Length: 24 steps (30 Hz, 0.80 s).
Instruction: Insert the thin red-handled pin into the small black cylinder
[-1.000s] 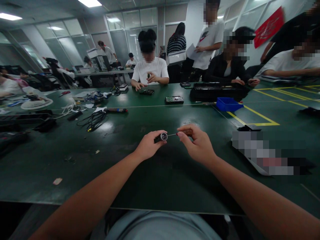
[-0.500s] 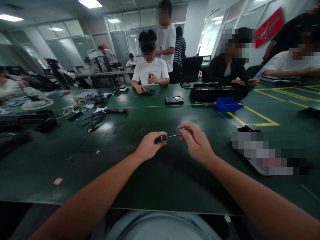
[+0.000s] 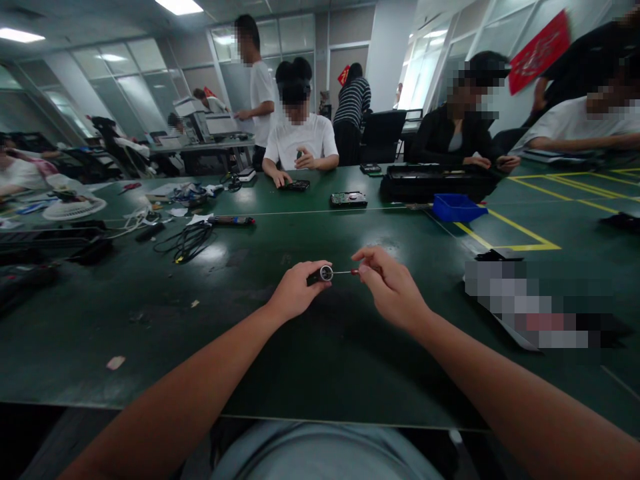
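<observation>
My left hand [image 3: 296, 291] is closed around a small dark cylinder with a silver round end [image 3: 325, 273], held just above the green table [image 3: 150, 320]. My right hand [image 3: 390, 287] pinches a thin screwdriver with a red collar [image 3: 346, 272], whose metal tip points into the cylinder's silver end. Both hands meet at the middle of the view, forearms reaching in from below.
Black cables [image 3: 186, 241] and a dark tool [image 3: 231, 220] lie at the left. A circuit board [image 3: 349, 199], a black case [image 3: 433, 182] and a blue bin [image 3: 456, 207] sit further back. A blurred flat item [image 3: 530, 313] lies at the right. Several people sit and stand around the table.
My right hand has shifted its grip on the screwdriver, so its brown handle no longer shows. A standing person in the background has walked from right to left.
</observation>
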Each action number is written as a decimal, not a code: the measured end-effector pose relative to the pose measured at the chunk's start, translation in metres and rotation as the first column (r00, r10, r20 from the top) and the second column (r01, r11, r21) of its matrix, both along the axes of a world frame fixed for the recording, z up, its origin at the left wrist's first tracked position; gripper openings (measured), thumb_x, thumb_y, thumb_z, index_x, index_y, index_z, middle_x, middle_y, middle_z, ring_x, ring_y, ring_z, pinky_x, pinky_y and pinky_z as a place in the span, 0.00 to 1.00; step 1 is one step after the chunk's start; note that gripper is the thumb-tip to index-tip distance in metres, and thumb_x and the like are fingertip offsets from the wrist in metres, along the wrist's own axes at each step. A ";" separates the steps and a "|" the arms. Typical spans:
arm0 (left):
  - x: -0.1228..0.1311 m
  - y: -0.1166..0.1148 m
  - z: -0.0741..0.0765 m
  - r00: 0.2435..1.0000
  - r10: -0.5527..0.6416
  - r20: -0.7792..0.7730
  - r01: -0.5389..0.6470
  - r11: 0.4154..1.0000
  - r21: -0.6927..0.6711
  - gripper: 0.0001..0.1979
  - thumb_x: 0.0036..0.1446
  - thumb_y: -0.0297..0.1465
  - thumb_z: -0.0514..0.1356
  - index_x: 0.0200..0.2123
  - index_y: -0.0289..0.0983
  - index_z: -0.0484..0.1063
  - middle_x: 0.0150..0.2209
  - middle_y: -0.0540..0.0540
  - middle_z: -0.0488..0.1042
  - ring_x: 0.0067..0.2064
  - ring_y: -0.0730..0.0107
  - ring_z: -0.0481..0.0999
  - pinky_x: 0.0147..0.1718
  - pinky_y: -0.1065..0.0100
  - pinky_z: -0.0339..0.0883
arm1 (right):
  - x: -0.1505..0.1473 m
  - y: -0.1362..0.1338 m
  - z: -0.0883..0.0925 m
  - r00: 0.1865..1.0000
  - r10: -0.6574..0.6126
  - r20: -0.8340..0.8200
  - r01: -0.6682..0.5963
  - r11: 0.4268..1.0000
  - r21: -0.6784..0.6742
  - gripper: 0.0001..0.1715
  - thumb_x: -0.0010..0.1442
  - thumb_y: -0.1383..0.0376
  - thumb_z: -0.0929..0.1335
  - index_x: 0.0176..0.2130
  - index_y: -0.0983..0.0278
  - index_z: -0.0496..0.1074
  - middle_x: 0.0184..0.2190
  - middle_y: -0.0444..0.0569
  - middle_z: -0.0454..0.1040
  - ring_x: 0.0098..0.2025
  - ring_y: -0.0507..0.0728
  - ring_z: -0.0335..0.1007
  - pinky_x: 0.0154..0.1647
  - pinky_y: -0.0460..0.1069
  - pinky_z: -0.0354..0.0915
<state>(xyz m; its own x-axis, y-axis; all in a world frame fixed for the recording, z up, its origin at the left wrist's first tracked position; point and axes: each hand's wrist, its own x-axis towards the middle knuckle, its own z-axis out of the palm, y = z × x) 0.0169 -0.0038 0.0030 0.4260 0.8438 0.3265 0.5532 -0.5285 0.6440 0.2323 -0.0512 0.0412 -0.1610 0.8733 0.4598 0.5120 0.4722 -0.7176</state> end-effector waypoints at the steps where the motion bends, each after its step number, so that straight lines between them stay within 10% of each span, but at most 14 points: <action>1: 0.000 0.000 0.000 1.000 -0.001 -0.002 0.001 1.000 -0.001 0.20 0.60 0.31 0.65 0.55 0.43 0.73 0.50 0.47 0.77 0.53 0.59 0.73 0.55 0.57 0.65 | 0.000 0.000 0.000 1.000 0.000 0.013 0.000 1.000 -0.011 0.10 0.68 0.62 0.60 0.44 0.60 0.69 0.28 0.44 0.70 0.29 0.56 0.68 0.31 0.51 0.61; 15: 0.001 0.000 -0.001 1.000 -0.001 -0.021 0.002 0.999 0.037 0.19 0.59 0.31 0.66 0.54 0.43 0.73 0.50 0.47 0.77 0.52 0.59 0.74 0.53 0.58 0.66 | -0.003 0.010 -0.011 0.931 -0.017 -0.365 -0.014 0.997 -0.081 0.13 0.66 0.55 0.65 0.41 0.61 0.73 0.32 0.46 0.75 0.34 0.55 0.72 0.39 0.53 0.68; 24: 0.002 -0.001 0.005 1.000 -0.018 0.001 0.018 0.998 0.059 0.17 0.59 0.28 0.66 0.51 0.41 0.74 0.47 0.48 0.78 0.49 0.61 0.75 0.51 0.59 0.66 | -0.002 0.029 -0.021 0.582 -0.230 -0.780 -0.161 0.908 -0.387 0.14 0.58 0.53 0.71 0.32 0.61 0.72 0.27 0.45 0.70 0.29 0.54 0.67 0.36 0.53 0.72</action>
<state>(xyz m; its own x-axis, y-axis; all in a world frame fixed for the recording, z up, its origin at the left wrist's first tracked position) 0.0194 -0.0050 0.0076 0.4403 0.8152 0.3763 0.5426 -0.5755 0.6118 0.2300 -0.0218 0.0199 0.1323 0.9911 0.0132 -0.3500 0.0592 -0.9349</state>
